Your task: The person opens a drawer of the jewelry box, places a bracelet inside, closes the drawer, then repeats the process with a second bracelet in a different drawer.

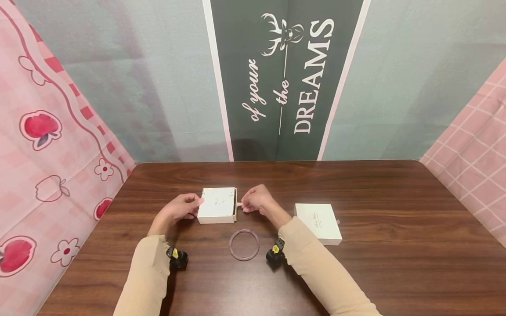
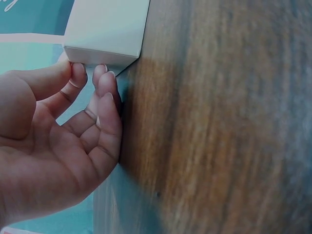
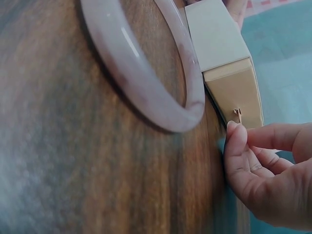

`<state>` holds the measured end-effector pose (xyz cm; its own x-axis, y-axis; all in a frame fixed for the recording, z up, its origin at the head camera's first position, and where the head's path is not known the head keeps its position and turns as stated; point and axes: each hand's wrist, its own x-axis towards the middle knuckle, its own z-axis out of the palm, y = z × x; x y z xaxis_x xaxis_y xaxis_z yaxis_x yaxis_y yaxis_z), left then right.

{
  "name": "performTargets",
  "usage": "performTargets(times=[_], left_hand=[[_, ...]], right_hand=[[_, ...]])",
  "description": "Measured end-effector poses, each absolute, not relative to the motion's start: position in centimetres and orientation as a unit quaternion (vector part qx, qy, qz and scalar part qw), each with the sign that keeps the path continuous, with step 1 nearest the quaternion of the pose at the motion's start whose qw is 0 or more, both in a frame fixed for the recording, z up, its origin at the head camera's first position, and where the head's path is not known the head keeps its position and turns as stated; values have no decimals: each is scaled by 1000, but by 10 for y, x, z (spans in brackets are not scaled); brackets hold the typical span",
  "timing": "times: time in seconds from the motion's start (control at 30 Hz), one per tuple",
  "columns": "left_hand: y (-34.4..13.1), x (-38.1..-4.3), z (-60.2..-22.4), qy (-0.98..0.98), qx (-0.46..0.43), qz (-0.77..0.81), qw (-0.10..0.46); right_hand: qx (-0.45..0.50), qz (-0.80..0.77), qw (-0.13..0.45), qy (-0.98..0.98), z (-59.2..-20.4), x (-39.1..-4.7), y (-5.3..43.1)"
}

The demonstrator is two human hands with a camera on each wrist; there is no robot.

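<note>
Dark wood grain runs across the desk (image 1: 395,202), with a grey-green cloth (image 1: 379,109) hanging behind it. Toward the far side, left of centre, a white box (image 1: 216,202) lies flat between the person's hands. Its drawer (image 3: 234,90) shows as a narrow strip at the right side, and a small ribbon (image 3: 239,114) comes out of the drawer's face. The left hand (image 1: 182,207) grasps the opposite end of the box with its fingertips; the right hand (image 1: 258,198) pinches the ribbon between thumb and forefinger. Nearer the person, a pale purple bangle (image 3: 134,80) lies flat on the wood, near the box but apart from it. A second white box (image 1: 317,223), with small lettering on top, sits to the right, beyond the right wrist. Pink patterned cloths (image 1: 67,153) hang at both sides, the left one printed with apples and flowers.
</note>
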<state>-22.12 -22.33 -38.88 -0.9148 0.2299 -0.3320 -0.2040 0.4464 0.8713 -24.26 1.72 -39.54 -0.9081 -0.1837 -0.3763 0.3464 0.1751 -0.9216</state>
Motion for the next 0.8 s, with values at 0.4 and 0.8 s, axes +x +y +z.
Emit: performTargets(times=[0.4, 0.8], left_hand=[[-226, -223, -391, 827, 7, 521, 209], [-226, -223, -390, 825, 6, 524, 213]], right_hand=[[72, -632, 202, 745, -393, -241, 21], [86, -644, 197, 734, -395, -241, 26]])
